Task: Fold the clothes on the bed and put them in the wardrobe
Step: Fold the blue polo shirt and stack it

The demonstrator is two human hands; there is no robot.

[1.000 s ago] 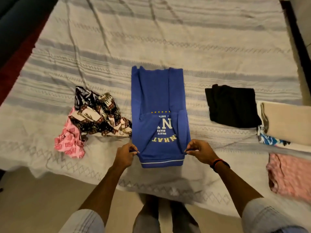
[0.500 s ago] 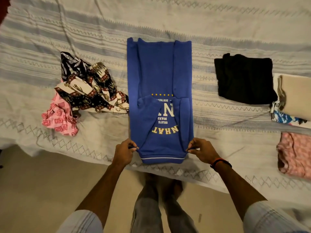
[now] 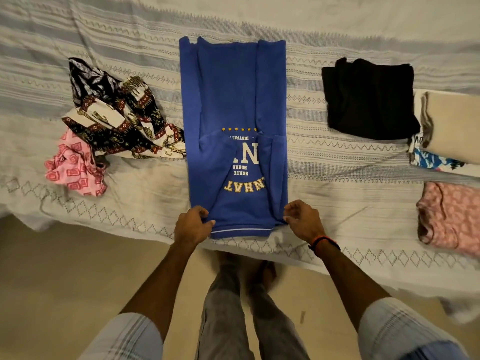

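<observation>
At the near edge of the bed [image 3: 337,162] we pinch the blue shirt [image 3: 233,100], lying flat with sleeves folded in. Our left hand [image 3: 192,226] and right hand [image 3: 302,220] each pinch a collar-end corner between thumb and curled fingers.

Blue shirt [image 3: 233,100], lying on the bed: printed text on chest, reads upside down from the camera side, partly covered by the folded-in sleeves.
- Arc of gold letters, visible part "NHAT"; both ends hidden under the sleeves.
- Below it, small white text: "SKATE" and "BOARD", on 2 lines.
- Large white "N", with part of a 2nd letter beside it, cut off by the fold.
- Small white "DISTRIC", ending hidden, with a dash beside it.
- Row of 5 gold stars at the far end of the print.

Folded white garment [image 3: 417,141] at right: dark letters at its edge, too cut off to read.
</observation>
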